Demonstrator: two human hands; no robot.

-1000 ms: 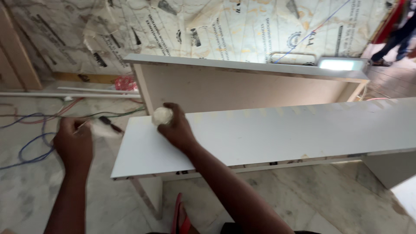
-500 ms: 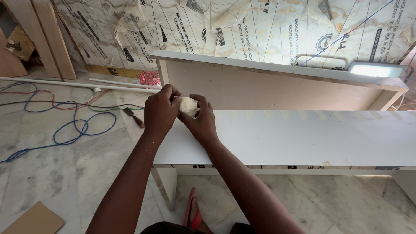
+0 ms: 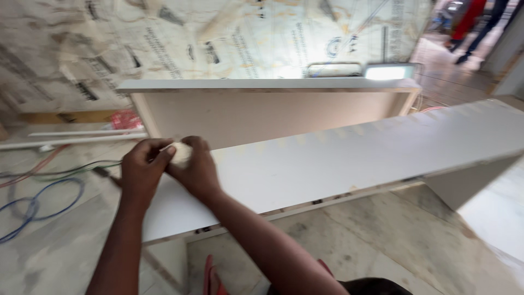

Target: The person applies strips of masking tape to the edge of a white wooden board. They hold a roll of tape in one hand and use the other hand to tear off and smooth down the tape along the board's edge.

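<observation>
Both my hands meet over the left end of a long white board [image 3: 349, 158]. My left hand [image 3: 143, 172] and my right hand [image 3: 197, 172] together pinch a small pale wad of cloth [image 3: 181, 153], which sits between the fingertips just above the board's surface. Most of the wad is hidden by my fingers.
Behind the board stands a beige panel with a white top edge [image 3: 273, 84]. Blue and red cables [image 3: 38, 202] lie on the marble floor at left, beside white pipes [image 3: 71, 136]. A covered wall rises at the back. A red object [image 3: 210, 278] lies below. People's legs show at far top right.
My left hand came in from the left to join the right hand on the wad. The view has since swung, so the hands sit further left in frame.
</observation>
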